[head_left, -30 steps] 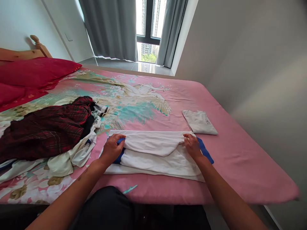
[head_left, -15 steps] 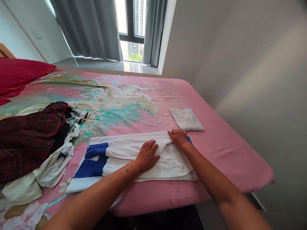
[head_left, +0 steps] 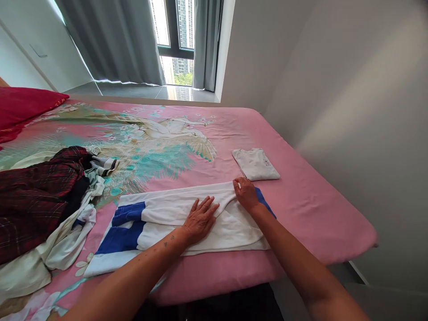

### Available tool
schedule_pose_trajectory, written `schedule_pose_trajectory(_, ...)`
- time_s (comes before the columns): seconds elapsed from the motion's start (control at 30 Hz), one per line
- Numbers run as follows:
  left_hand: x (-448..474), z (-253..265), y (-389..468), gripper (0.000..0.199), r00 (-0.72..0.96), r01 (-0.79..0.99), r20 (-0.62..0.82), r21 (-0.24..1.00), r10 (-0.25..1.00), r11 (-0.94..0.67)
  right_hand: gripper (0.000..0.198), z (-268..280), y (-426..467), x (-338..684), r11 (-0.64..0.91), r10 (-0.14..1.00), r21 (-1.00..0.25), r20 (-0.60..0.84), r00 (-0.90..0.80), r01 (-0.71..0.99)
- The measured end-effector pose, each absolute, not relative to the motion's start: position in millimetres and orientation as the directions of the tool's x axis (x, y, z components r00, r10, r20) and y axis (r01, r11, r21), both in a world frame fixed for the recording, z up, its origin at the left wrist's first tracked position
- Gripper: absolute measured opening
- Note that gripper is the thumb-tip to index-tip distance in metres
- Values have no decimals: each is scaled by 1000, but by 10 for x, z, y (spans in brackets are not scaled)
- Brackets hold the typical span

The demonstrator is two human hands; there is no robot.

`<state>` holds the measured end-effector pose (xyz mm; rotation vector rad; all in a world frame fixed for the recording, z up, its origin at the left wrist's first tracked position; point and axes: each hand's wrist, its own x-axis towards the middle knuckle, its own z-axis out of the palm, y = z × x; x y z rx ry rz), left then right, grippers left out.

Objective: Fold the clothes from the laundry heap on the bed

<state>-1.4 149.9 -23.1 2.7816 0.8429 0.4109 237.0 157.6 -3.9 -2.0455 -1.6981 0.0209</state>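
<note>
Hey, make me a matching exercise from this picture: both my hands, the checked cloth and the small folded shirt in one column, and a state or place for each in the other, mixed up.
Column one
1. left hand
2. right hand
3. checked cloth
4. folded shirt

Column two
A. pale, with a small dark print
B. gripping the far edge of the white-and-blue garment
C. dark red, lying on other clothes
D. resting flat on the white-and-blue garment

Pairs: 1-D, 2-B, 3-C, 4-A
</note>
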Motion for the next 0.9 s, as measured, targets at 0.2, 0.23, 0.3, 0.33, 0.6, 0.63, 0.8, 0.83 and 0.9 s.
schedule_pose_trajectory(0.2, -62, -299, 1621, 50, 681, 672, 169, 241, 712, -700, 55, -223, 992, 1805, 111, 987, -291, 142, -72, 950)
schedule_pose_trajectory(0.23, -77, -322, 1621, 52, 676, 685, 146, 240, 723, -688, 60, -272, 919, 1750, 81, 994, -275, 89, -59, 958)
schedule_pose_trajectory(0.3, -99, -348, 1590, 54, 667, 700, 108, 245, 737, -670, 66, -320, 832, 1677, -18, 999, -258, 21, 24, 966)
schedule_pose_trajectory(0.33, -102, -348, 1564, 55, 665, 705, 92, 251, 741, -663, 65, -314, 821, 1652, -69, 997, -255, 10, 74, 965)
schedule_pose_trajectory(0.6, -362, -167, 1650, 62, 699, 694, -30, 268, 714, -668, 57, -325, 1103, 1322, -98, 986, -281, 103, 132, 955)
schedule_pose_trajectory(0.63, -489, -148, 1700, 62, 683, 714, -39, 246, 729, -655, 57, -390, 1108, 1287, -112, 987, -262, 81, 137, 959)
schedule_pose_trajectory(0.8, -1295, -103, 1860, 61, 584, 806, -98, 188, 806, -561, 58, -634, 1066, 1246, -134, 984, -202, 91, 155, 970)
schedule_pose_trajectory(0.83, -1445, -91, 1856, 58, 559, 820, -64, 186, 827, -541, 58, -646, 1061, 1251, -133, 983, -199, 98, 154, 971)
schedule_pose_trajectory(0.9, -1709, -51, 1805, 49, 439, 875, 56, 200, 897, -440, 58, -646, 1057, 1260, -130, 982, -198, 112, 155, 971)
